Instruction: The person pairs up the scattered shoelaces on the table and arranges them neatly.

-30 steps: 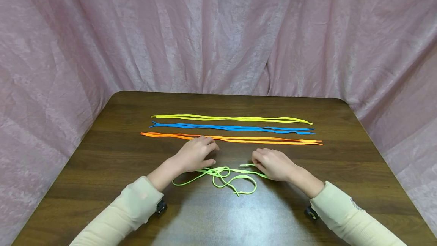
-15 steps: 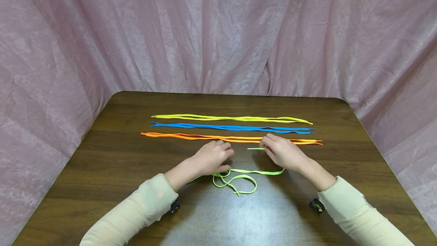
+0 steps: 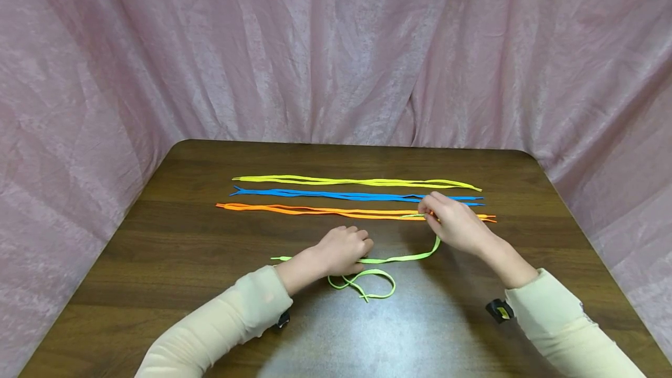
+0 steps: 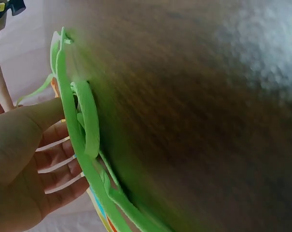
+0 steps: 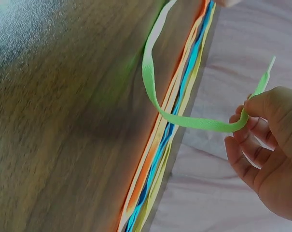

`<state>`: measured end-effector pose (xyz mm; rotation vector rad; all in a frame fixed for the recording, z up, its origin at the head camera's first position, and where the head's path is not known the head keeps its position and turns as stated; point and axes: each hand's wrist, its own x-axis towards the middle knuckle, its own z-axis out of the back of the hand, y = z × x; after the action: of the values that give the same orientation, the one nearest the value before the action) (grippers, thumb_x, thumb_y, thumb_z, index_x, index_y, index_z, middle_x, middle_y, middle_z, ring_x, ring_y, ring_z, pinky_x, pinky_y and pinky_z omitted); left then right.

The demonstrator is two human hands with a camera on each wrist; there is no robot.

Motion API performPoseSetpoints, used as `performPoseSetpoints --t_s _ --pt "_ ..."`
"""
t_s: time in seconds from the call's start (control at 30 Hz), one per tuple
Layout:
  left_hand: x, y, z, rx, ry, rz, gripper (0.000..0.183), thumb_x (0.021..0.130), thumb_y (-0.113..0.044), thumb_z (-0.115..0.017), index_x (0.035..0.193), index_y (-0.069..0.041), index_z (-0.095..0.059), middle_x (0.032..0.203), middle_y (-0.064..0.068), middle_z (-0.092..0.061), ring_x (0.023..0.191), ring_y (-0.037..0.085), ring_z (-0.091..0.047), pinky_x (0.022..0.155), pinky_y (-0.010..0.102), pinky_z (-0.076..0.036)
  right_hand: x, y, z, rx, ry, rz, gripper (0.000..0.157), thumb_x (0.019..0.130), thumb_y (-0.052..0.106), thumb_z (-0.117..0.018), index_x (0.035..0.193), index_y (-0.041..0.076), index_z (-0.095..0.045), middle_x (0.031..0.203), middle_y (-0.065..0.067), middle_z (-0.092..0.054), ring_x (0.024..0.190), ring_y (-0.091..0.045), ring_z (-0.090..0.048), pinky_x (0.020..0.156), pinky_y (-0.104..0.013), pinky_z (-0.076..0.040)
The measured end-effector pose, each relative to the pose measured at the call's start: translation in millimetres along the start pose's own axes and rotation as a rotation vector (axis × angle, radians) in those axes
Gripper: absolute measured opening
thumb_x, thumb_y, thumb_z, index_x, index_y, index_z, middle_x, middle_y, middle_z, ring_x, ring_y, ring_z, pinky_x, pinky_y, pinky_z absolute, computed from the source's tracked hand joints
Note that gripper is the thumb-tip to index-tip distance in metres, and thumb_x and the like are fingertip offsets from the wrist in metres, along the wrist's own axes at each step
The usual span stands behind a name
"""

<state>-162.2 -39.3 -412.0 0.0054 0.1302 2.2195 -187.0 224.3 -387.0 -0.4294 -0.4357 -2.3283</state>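
My right hand [image 3: 455,223] is raised above the right part of the orange laces and pinches a light green shoelace [image 3: 396,259] near one tip. From those fingertips [image 5: 249,107] the lace sags in a curve down toward the table. My left hand [image 3: 343,251] is low over the middle of the green lace, its fingers [image 4: 56,154] apart and reaching down beside the strands. One green tip sticks out to the left of the left wrist. A loose green loop [image 3: 387,276] lies just in front of the left hand.
Orange laces [image 3: 294,210], blue laces [image 3: 325,194] and yellow laces [image 3: 336,181] lie in roughly parallel rows across the brown wooden table [image 3: 184,284]. Pink curtains [image 3: 336,51] hang behind the table and along both sides.
My right hand has moved away and to the right, drawing up the green lace's end. My left hand has slid right over the tangle, and a green tip now shows behind it.
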Motion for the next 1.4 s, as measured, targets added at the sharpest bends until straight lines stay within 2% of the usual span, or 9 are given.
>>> performPoseSetpoints --t_s 0.17,0.33,0.43,0.53,0.73,0.9,1.03,1.13,1.4 --pt "-1.3 -1.7 -1.7 -0.064 0.042 0.049 0.019 0.081 -0.033 -0.068 0.071 -0.021 -0.057 0.073 -0.007 -0.052 0.069 0.014 -0.053 0.053 0.024 -0.038 -3.2 -3.3 3.6 -0.001 -0.018 -0.011 0.02 0.075 -0.008 -0.061 0.084 0.009 -0.055 0.079 0.004 -0.052 0.061 -0.006 -0.044 0.052 -0.023 -0.038" --pt "-4.1 -2.4 -2.4 -0.045 0.041 0.023 0.016 0.086 -0.024 -0.06 0.072 -0.018 -0.058 0.073 -0.005 -0.054 0.069 0.015 -0.054 0.052 0.024 -0.038 -8.7 -6.4 2.3 -0.01 -0.021 -0.03 0.019 0.076 -0.007 -0.059 0.082 0.01 -0.054 0.075 0.005 -0.048 0.06 -0.006 -0.041 0.051 -0.022 -0.036" --pt "-6.5 -2.7 0.1 -0.04 -0.001 0.0 0.014 0.088 -0.022 -0.056 0.075 -0.016 -0.058 0.072 -0.003 -0.056 0.068 0.016 -0.056 0.052 0.026 -0.039 -12.6 -8.0 0.7 -0.014 -0.017 -0.039 0.018 0.077 -0.006 -0.059 0.082 0.011 -0.054 0.075 0.005 -0.048 0.061 -0.006 -0.041 0.051 -0.023 -0.036" --pt "-8.6 -1.6 3.4 -0.087 -0.059 -0.01 0.013 0.088 -0.021 -0.055 0.077 -0.014 -0.055 0.066 -0.004 -0.055 0.063 0.015 -0.056 0.05 0.028 -0.041 -16.1 -9.1 -0.3 -0.016 -0.011 -0.039 0.018 0.076 -0.006 -0.059 0.083 0.01 -0.054 0.075 0.005 -0.049 0.063 -0.006 -0.042 0.052 -0.024 -0.038" --pt "-13.8 4.7 10.4 -0.202 -0.144 -0.012 0.012 0.089 -0.014 -0.054 0.078 -0.016 -0.05 0.058 -0.01 -0.043 0.051 0.006 -0.042 0.043 0.022 -0.032 -23.3 -12.3 -0.4 -0.005 0.001 -0.057 0.02 0.074 -0.007 -0.06 0.083 0.009 -0.054 0.077 0.004 -0.051 0.067 -0.008 -0.046 0.055 -0.026 -0.041" --pt "-20.7 10.1 18.8 -0.232 -0.213 -0.01 0.008 0.087 -0.009 -0.056 0.083 -0.016 -0.057 0.067 -0.01 -0.055 0.058 0.006 -0.048 0.049 0.019 -0.036 -30.1 -16.9 0.7 -0.004 0.012 -0.064 0.023 0.072 -0.008 -0.062 0.085 0.009 -0.054 0.08 0.002 -0.054 0.068 -0.009 -0.047 0.057 -0.026 -0.042" --pt "-28.4 14.5 25.9 -0.243 -0.228 0.024 0.014 0.085 -0.007 -0.055 0.094 -0.016 -0.062 0.082 -0.008 -0.065 0.068 0.006 -0.057 0.055 0.022 -0.043 -35.7 -20.3 3.0 -0.015 0.015 -0.087 0.023 0.072 -0.007 -0.063 0.086 0.01 -0.056 0.079 0.004 -0.054 0.066 -0.007 -0.047 0.056 -0.025 -0.042" --pt "-35.8 18.7 29.6 -0.256 -0.224 0.049 0.018 0.084 -0.006 -0.056 0.097 -0.016 -0.064 0.088 -0.007 -0.066 0.071 0.007 -0.058 0.057 0.022 -0.045 -40.5 -23.1 5.0 -0.019 0.011 -0.099 0.023 0.072 -0.006 -0.065 0.085 0.011 -0.057 0.076 0.006 -0.053 0.064 -0.005 -0.046 0.054 -0.023 -0.041" --pt "-56.2 32.4 25.1 -0.276 -0.255 0.094 0.015 0.082 -0.005 -0.059 0.088 -0.016 -0.067 0.083 -0.007 -0.065 0.067 0.007 -0.057 0.053 0.021 -0.042 -49.5 -31.6 10.4 -0.033 0.031 -0.141 0.02 0.072 -0.002 -0.067 0.08 0.013 -0.055 0.072 0.011 -0.049 0.061 -0.003 -0.044 0.051 -0.023 -0.038"
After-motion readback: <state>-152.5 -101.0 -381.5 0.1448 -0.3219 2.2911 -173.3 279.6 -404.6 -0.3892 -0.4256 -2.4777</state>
